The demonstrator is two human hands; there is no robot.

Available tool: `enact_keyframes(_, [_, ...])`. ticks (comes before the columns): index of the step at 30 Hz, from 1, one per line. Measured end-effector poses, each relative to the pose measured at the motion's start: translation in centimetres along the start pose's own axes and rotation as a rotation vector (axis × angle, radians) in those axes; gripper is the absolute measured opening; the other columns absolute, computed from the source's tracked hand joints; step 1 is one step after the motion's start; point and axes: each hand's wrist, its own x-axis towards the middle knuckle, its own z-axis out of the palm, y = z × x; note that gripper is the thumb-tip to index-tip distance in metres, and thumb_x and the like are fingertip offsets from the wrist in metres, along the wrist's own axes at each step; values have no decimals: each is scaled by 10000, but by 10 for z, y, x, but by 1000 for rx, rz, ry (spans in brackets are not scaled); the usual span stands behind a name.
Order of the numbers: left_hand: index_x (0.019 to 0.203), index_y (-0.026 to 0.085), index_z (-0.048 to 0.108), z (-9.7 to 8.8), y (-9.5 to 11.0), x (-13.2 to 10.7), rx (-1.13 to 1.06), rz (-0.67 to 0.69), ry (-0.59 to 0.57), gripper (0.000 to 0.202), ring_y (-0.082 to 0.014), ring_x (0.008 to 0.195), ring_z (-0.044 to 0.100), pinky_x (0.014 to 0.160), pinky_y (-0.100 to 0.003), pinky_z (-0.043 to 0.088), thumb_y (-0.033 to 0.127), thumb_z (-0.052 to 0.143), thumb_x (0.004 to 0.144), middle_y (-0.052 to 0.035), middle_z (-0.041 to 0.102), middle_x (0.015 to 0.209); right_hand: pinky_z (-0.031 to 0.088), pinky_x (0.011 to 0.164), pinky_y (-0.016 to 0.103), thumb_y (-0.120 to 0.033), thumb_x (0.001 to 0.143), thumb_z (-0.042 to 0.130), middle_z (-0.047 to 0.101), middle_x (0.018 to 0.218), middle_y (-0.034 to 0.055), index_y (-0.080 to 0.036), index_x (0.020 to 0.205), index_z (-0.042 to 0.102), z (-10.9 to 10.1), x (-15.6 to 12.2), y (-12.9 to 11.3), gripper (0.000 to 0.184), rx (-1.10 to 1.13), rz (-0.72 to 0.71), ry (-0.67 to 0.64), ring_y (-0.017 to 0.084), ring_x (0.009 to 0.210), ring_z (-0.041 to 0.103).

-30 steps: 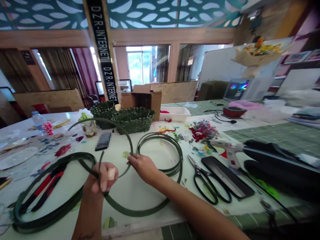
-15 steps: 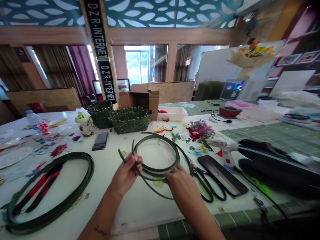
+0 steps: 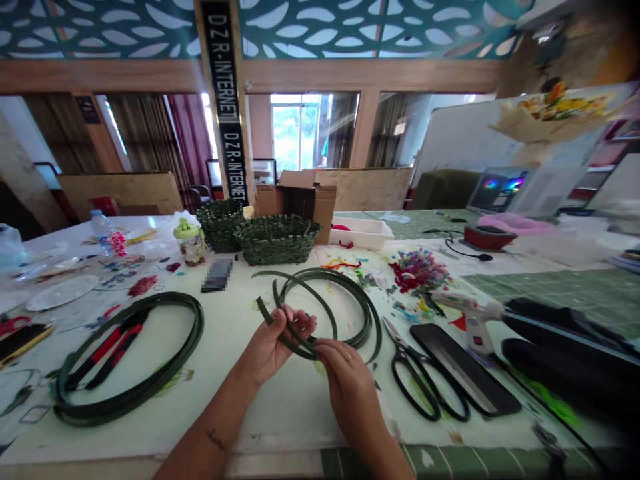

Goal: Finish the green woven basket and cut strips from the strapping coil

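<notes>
My left hand (image 3: 273,347) and my right hand (image 3: 345,377) both pinch a coil of dark green flat strip (image 3: 345,300) just above the white table (image 3: 280,407). The left fingers are curled round the strip's loose ends near the coil's near-left side. The right fingers are closed on the coil's near edge. A second, larger coil of the same green strip (image 3: 130,393) lies flat on the table to the left, with red-handled pliers (image 3: 107,347) resting inside it.
Black scissors (image 3: 420,380), a black tray (image 3: 465,370) and a white glue gun (image 3: 470,313) lie to the right. Two woven green baskets (image 3: 277,240), a cardboard box (image 3: 300,197), a phone (image 3: 217,275), a small jar (image 3: 190,241) and colourful scraps (image 3: 417,270) sit farther back.
The strip was a wide loop held over the left coil; it has been wound into a small coil and brought to the table's middle. Both hands moved right and closer together.
</notes>
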Motion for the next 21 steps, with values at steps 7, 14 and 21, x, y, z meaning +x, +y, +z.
enact_keyframes(7, [863,150,602,3,5,-6,51,-55,-161,226,-222,1009,592,974,-400,386,329,678,748,-54,627,941,495,636,252,-98,873,394,673,789,54,-186,936,587,-7,1,15,222,124,-29,-63,154,711,631])
enact_keyframes(14, [791,139,585,2,-1,-5,117,-63,-179,290,-149,679,608,706,-299,460,426,624,771,-14,568,693,464,610,246,-118,891,367,660,769,47,-186,923,582,-8,-8,16,228,158,29,-197,154,684,614])
enact_keyframes(21, [657,135,576,-7,-7,-5,149,-42,-170,379,-112,484,548,580,-257,422,477,542,816,10,520,520,459,656,253,-108,900,362,643,807,46,-191,941,551,-8,-15,15,211,182,64,-269,154,737,600])
